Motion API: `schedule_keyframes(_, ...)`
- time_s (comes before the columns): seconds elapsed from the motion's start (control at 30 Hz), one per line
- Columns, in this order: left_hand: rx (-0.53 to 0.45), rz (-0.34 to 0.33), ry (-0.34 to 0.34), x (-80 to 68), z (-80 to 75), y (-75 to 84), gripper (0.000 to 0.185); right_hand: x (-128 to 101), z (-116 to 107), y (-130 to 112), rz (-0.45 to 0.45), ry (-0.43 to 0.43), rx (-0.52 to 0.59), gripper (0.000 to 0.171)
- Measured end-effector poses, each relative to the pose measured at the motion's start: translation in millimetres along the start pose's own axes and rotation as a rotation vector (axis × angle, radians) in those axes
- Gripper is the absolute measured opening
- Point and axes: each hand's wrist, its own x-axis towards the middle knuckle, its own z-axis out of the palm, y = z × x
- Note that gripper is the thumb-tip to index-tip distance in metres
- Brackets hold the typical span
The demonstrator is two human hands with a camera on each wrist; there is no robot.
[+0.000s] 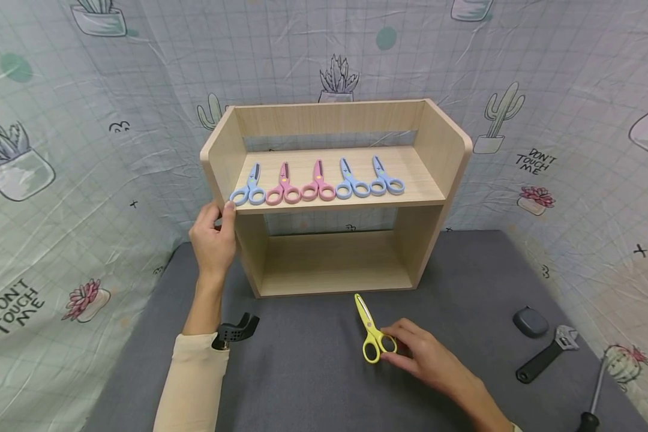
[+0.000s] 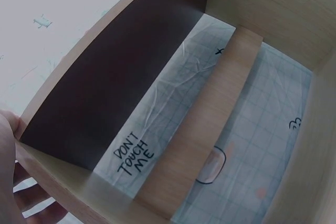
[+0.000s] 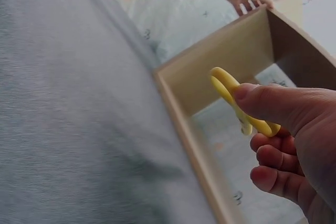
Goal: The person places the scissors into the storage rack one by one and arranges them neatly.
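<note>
My left hand grips the left side of a light wooden two-tier shelf, its thumb at the front corner of the upper board. In the left wrist view, part of that hand shows at the shelf's edge. My right hand pinches yellow scissors by one handle loop, in front of the shelf, blades pointing away from me. The right wrist view shows the thumb pressed on the yellow handle. Along the upper board lie blue scissors, pink scissors and several more pink and blue pairs in a row.
On the dark grey table, to the right, lie a small black rounded object, an adjustable wrench and a screwdriver. A cactus-print cloth hangs behind and at both sides.
</note>
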Motion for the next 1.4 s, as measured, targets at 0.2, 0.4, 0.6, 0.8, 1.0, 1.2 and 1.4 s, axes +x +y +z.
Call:
schedule_keyframes(0.2,0.0,0.0,0.001,-0.2,0.2,-0.4,0.036,12.5,-13.4,-3.5,0.027,-0.011,-0.013,0.041)
schedule_keyframes(0.4,0.002,-0.004,-0.001,-0.6,-0.2,0.0,0.035,25.0,-28.5,-8.9,0.021,0.005,-0.05,0.044)
schedule_keyframes(0.6,0.007,0.001,0.001,-0.7,0.0,0.0,0.031,37.7,-44.6,-12.3,-0.044,0.071,-0.085,0.038)
schedule_keyframes(0.8,0.014,0.002,0.0,-0.6,-0.1,1.2,0.032,48.4,-61.0,-16.5,-0.073,0.103,-0.109,0.042)
schedule_keyframes(1.0,0.017,-0.004,-0.001,-1.0,-0.2,1.4,0.032,58.2,-77.0,-19.9,-0.079,0.119,-0.15,0.051)
schedule_keyframes(1.2,0.01,-0.004,-0.002,-1.2,-0.9,1.6,0.033,70.6,-94.7,-21.3,-0.12,0.158,-0.186,0.053)
schedule_keyframes(1.4,0.008,-0.009,-0.01,-1.1,-1.9,1.3,0.033,83.8,-111.1,-17.9,-0.163,0.208,-0.231,0.053)
